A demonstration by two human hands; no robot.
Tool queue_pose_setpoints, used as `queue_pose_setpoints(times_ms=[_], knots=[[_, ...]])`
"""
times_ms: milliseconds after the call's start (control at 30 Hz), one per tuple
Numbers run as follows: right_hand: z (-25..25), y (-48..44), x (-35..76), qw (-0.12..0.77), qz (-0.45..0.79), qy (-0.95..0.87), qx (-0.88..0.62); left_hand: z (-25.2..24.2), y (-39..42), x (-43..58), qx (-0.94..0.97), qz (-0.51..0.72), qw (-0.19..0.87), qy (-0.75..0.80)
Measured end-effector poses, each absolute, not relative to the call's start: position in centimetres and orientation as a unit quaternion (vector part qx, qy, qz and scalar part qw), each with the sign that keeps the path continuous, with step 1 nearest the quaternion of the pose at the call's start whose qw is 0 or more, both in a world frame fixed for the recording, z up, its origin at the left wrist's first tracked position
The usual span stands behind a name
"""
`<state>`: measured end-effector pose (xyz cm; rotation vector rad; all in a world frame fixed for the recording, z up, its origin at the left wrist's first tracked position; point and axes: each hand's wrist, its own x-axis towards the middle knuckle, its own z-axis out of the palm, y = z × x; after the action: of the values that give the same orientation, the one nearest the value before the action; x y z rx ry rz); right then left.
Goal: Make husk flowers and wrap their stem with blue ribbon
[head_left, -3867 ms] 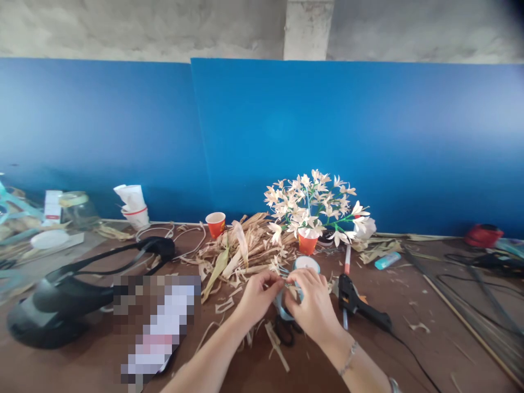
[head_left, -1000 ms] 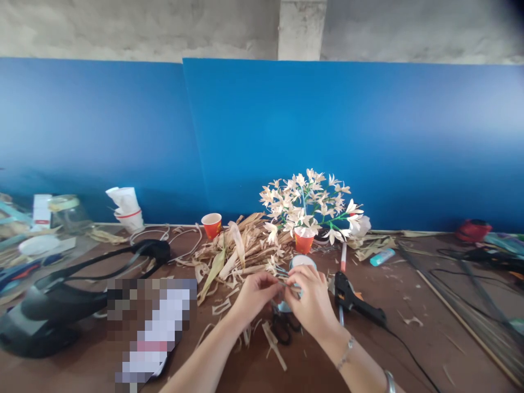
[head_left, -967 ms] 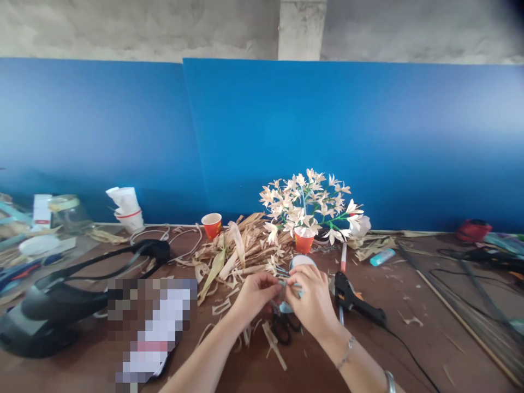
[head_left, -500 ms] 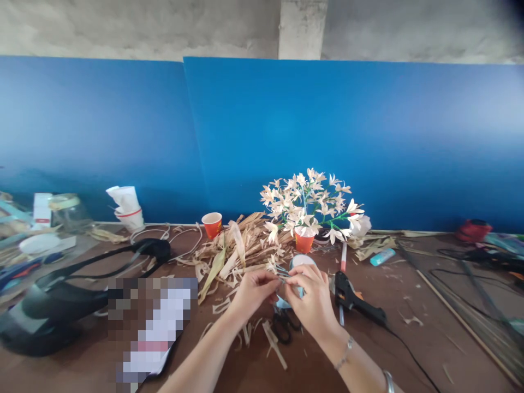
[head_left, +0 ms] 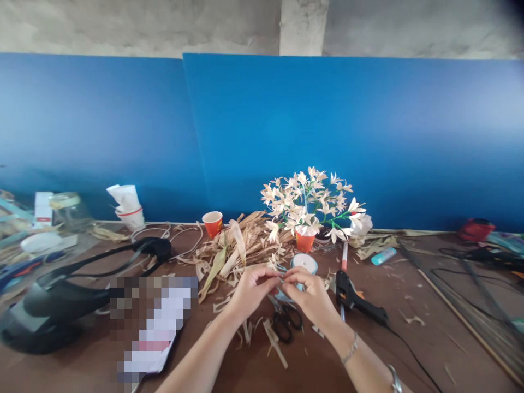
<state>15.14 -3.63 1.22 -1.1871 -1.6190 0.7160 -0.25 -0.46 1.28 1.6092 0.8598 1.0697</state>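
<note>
My left hand [head_left: 252, 287] and my right hand [head_left: 310, 295] meet over the brown table [head_left: 368, 349], fingertips pinched together on a thin wire stem with a light blue tape strip between them. Just behind the fingers stands a light blue tape roll [head_left: 305, 264]. Black scissors [head_left: 286, 321] lie on the table under my hands. A pile of dry corn husks [head_left: 235, 248] sits behind my left hand. White husk flowers [head_left: 311, 203] stand in an orange cup [head_left: 305, 240] beyond the roll.
A black glue gun [head_left: 360, 303] with its cord lies right of my right hand. A black bag [head_left: 61, 297] fills the left side. A second orange cup [head_left: 213, 224], stacked white cups [head_left: 129, 204] and thin sticks [head_left: 470, 311] lie around; a blue board [head_left: 327, 136] backs the table.
My right hand has shifted slightly lower and turned, uncovering the scissors more. Both hands stay pinched together on the stem. The view tilted a little.
</note>
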Motion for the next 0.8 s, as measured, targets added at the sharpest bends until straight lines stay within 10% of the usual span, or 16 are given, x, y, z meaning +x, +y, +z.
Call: queue_pose_setpoints(times_ms=[200,467,800], knots=[[1.4,-3.6,15.0,0.467,0.344,-0.655,-0.485,1.4,-0.9,-0.2,0.679,0.441,0.478,0.339],[1.2,-4.4,14.6,0.436,0.035,-0.718,-0.542,1.1,-0.9,0.0,0.677,0.446,0.445,0.381],[1.5,-4.6,14.5,0.411,-0.068,-0.728,-0.545,1.0,-0.6,0.1,0.638,0.432,0.507,0.387]])
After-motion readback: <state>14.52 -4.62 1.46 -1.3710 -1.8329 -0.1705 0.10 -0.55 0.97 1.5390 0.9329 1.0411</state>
